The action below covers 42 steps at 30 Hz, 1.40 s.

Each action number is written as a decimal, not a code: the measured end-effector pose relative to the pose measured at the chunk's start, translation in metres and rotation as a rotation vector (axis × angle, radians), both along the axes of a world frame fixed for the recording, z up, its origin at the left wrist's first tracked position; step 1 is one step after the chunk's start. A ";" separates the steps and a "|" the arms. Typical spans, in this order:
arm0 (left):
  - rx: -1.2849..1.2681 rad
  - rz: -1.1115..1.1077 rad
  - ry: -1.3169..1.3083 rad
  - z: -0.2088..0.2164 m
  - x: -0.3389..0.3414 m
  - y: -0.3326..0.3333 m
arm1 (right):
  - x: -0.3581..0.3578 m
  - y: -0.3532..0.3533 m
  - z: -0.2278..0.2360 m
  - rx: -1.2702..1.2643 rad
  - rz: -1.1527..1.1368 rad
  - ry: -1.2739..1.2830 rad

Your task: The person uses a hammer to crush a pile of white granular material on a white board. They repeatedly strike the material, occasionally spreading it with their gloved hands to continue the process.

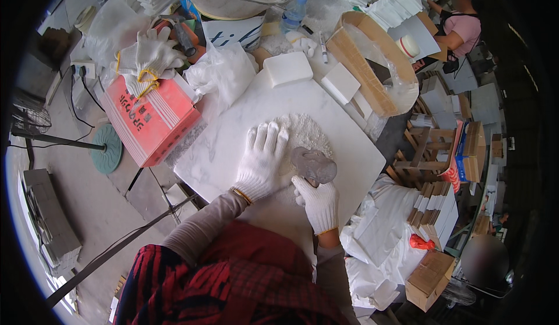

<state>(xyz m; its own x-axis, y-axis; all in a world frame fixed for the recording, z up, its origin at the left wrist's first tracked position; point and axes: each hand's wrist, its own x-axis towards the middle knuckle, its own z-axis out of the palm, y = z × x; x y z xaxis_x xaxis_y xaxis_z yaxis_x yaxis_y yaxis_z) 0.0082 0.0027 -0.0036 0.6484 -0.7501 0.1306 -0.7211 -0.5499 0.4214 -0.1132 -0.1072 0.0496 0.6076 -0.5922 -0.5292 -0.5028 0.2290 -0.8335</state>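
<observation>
Grey lump (316, 162): right of the middle of the marble slab (209, 150), next to the powder; whether its underside meets the slab is hard to tell.
Lump's handling: looks like dense stone or stiff clay, so probably fairly heavy for its size and firm; dust may make it slippery, and an edge might chip or dent.
Best hold: the narrower near end, toward the wearer's side of the slab, with the thumb opposing the fingers; the broad far end looks harder to span.
Right hand (319, 204): over the near right part of the slab, fingers curled in around the lump's near end, holding it.
Left hand (262, 153): left of the slab's middle, palm down, 4 fingers stretched out nearly side by side, gripping nothing.
Powder heap (304, 128): on the slab beyond the lump; loose, light and easily scattered, I judge.
Pink box (154, 118): left of the slab, spare gloves (148, 57) on top; contents hidden.
Metal basin (227, 3): beyond the slab; contents unclear.
Cardboard tray (356, 60): at the slab's far right, clear plastic inside.
Plastic bag (218, 77): at the slab's far left corner, bulging; contents cannot be told.
</observation>
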 end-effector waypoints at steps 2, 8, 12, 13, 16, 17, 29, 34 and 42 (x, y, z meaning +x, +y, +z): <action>-0.011 -0.010 -0.006 0.002 -0.001 -0.002 | -0.012 -0.011 -0.053 -0.372 0.193 0.005; 0.007 -0.004 -0.064 0.000 0.000 0.004 | 0.007 -0.014 -0.027 0.164 0.129 0.141; -0.019 0.005 -0.043 0.001 0.000 0.002 | 0.005 -0.006 0.010 0.106 0.035 -0.002; -0.013 0.010 -0.025 -0.003 -0.001 0.002 | 0.001 -0.004 0.009 0.091 0.020 -0.032; -0.010 -0.003 0.015 0.004 0.000 -0.001 | -0.002 -0.005 -0.019 -0.260 0.136 -0.001; -0.011 -0.010 0.028 0.008 0.001 -0.001 | -0.007 -0.010 -0.046 -0.530 0.241 -0.035; -0.039 0.008 -0.004 -0.002 0.000 0.001 | 0.000 -0.002 -0.001 -0.059 0.024 -0.047; -0.019 -0.004 -0.063 0.003 0.001 0.001 | -0.001 -0.014 -0.047 -0.251 0.239 0.146; -0.061 0.015 -0.020 0.000 0.000 0.001 | 0.003 -0.017 0.004 0.175 0.025 0.047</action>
<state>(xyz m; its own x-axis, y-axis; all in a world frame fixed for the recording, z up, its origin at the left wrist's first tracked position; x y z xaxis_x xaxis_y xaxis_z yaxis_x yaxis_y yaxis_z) 0.0080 0.0040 -0.0032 0.6563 -0.7305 0.1887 -0.7216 -0.5347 0.4398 -0.1104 -0.1241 0.0531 0.5930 -0.4733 -0.6513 -0.5479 0.3556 -0.7572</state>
